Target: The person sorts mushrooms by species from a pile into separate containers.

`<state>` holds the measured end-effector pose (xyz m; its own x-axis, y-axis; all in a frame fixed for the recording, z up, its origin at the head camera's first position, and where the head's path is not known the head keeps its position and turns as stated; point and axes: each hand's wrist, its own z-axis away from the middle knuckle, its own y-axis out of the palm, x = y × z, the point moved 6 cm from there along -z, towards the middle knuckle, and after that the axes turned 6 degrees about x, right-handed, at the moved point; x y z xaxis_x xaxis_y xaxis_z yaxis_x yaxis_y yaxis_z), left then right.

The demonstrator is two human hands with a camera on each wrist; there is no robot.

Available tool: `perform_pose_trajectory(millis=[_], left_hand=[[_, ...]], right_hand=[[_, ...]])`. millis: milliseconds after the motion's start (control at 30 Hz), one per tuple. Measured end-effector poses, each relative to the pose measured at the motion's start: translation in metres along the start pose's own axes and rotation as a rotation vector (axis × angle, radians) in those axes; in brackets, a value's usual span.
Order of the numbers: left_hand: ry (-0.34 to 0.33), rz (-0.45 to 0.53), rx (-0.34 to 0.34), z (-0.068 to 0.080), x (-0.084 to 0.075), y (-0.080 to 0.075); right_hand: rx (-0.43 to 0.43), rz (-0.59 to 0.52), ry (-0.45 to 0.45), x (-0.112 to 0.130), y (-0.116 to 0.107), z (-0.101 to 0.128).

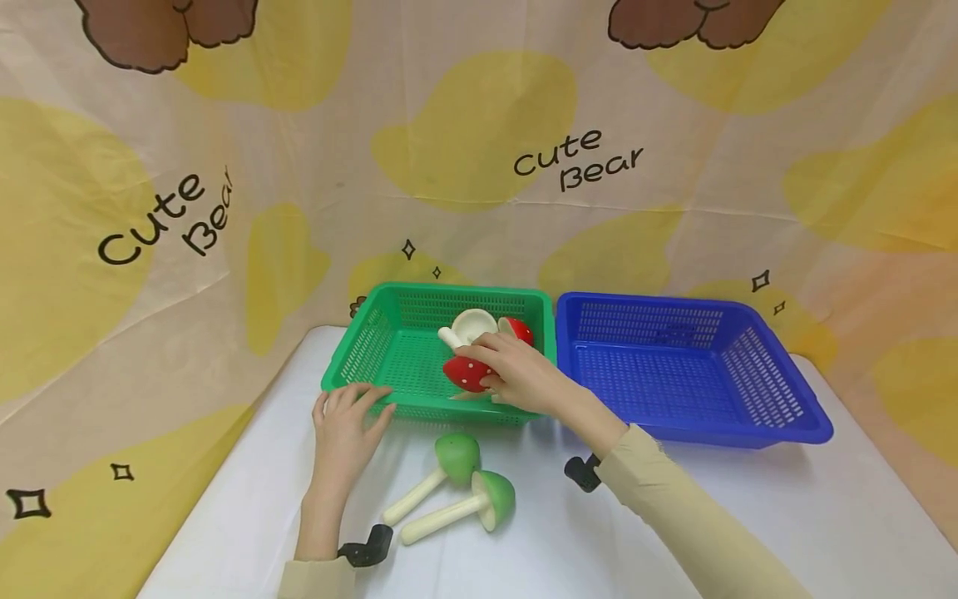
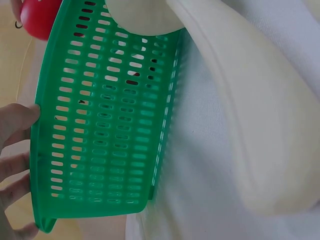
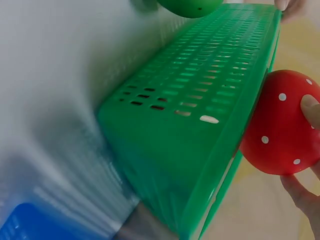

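My right hand grips a toy mushroom with a white-dotted red cap, over the front side of the green basket. In the right wrist view the red cap is beside the basket's rim, fingertips on it. Inside the basket, a mushroom with its pale underside up lies beside another red-capped mushroom. My left hand rests its fingertips on the basket's front left rim, also seen in the left wrist view. Two green-capped mushrooms with pale stems lie on the table before the basket.
To the right of the green basket stands a blue basket, its rim close against it. Both sit on a white-covered table. Behind hangs a patterned cloth. A black wrist camera mount shows at my left wrist.
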<state>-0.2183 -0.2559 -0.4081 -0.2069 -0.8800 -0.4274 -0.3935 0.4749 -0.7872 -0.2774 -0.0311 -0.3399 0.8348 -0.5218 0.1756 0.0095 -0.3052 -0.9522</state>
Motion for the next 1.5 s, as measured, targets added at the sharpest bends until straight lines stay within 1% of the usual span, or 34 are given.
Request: perform_pose_trajectory(millis=[167, 333, 500, 633, 833, 1000, 1200, 1367, 1500], left_hand=[[-0.002, -0.003, 0.001, 0.002, 0.0, -0.001], [-0.006, 0.003, 0.004, 0.002, 0.0, -0.002], [-0.006, 0.004, 0.005, 0.001, -0.001, -0.002], [-0.009, -0.005, 0.005, 0.0, -0.001, -0.001], [-0.014, -0.003, 0.006, 0.001, -0.001, 0.0], [-0.017, -0.011, 0.013, 0.0, 0.0, 0.0], [-0.023, -0.014, 0.022, 0.001, 0.0, -0.002], [-0.026, -0.009, 0.026, 0.002, 0.0, -0.002], [-0.018, -0.004, 0.019, 0.001, -0.001, -0.002]], right_hand=[[0.066, -0.047, 0.06, -0.003, 0.009, -0.022], [0.15, -0.091, 0.118, -0.005, 0.02, -0.037], [0.213, -0.133, 0.136, -0.007, 0.033, -0.045], [0.234, -0.148, 0.143, -0.007, 0.043, -0.046], [0.221, -0.132, 0.131, -0.007, 0.055, -0.047], [0.206, -0.137, 0.131, -0.006, 0.057, -0.047], [0.177, -0.116, 0.131, -0.002, 0.053, -0.042], [0.124, -0.064, 0.104, 0.004, 0.046, -0.034], [0.08, -0.039, 0.107, 0.005, 0.04, -0.025]])
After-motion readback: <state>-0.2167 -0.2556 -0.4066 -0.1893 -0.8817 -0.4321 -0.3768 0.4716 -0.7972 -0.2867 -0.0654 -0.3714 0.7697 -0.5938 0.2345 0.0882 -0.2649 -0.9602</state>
